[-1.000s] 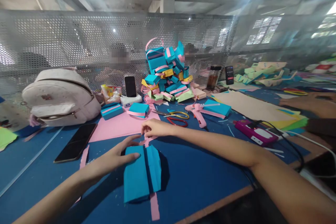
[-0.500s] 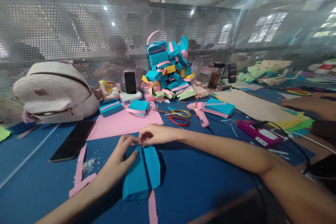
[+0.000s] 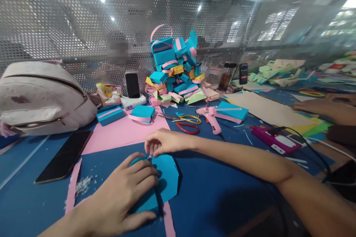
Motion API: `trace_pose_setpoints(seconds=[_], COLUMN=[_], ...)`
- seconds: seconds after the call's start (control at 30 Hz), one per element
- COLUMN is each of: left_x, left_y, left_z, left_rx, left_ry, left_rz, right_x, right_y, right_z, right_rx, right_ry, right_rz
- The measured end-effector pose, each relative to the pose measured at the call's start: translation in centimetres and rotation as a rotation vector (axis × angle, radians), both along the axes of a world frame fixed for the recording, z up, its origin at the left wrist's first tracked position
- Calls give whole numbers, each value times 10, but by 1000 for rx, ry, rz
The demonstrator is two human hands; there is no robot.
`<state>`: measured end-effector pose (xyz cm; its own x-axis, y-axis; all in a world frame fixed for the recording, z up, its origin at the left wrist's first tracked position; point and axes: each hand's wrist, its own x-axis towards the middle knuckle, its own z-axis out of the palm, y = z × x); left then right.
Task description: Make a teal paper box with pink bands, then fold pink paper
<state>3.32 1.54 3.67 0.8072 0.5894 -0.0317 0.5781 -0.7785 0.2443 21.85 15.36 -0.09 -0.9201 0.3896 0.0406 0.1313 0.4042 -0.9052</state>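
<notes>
On the table in front of me lies a folded piece of blue paper with a dark gap down its middle. A pink paper strip sticks out from under its near edge, and a little pink shows at its far edge. My left hand lies over the left part of the blue paper, fingers stretched and thumb apart. At the far edge my right hand is closed in a pinch on the pink strip's end; its fingertips are partly hidden.
Beyond my hands are scissors, a pink glue gun, a purple power strip and a pile of paper boxes. A phone and a backpack are at left. Another person's hand rests at right.
My left hand has moved from the far edge toward me and spread over the blue paper. The paper's right flap lies wider to the right. My right hand stays pinched at the far edge.
</notes>
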Motion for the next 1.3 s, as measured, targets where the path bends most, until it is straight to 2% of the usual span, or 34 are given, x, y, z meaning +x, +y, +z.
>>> trace_pose_setpoints(seconds=[0.23,0.4,0.57,0.77,0.9,1.17,1.3], left_x=[-22,-29,-26,-27,-27,-28,-30], left_y=[4,7,10,11,12,15,14], left_z=[-19,-29,-29,-30,-31,-29,-31], left_rx=[-63,-21,143,334,346,262,284], left_ry=[80,-6,26,102,83,57,73], left_rz=[-106,-152,-228,-293,-282,-274,-280], right_x=[1,-3,-6,-7,-8,-7,-6], right_y=[2,3,2,-3,-6,-12,-14], right_z=[-2,-5,-12,-14,-11,-6,-1], right_rx=[35,-1,-49,-72,-34,67,156], right_ry=[15,47,82,90,100,77,23], right_rz=[-80,-155,-193,-171,-172,-174,-164])
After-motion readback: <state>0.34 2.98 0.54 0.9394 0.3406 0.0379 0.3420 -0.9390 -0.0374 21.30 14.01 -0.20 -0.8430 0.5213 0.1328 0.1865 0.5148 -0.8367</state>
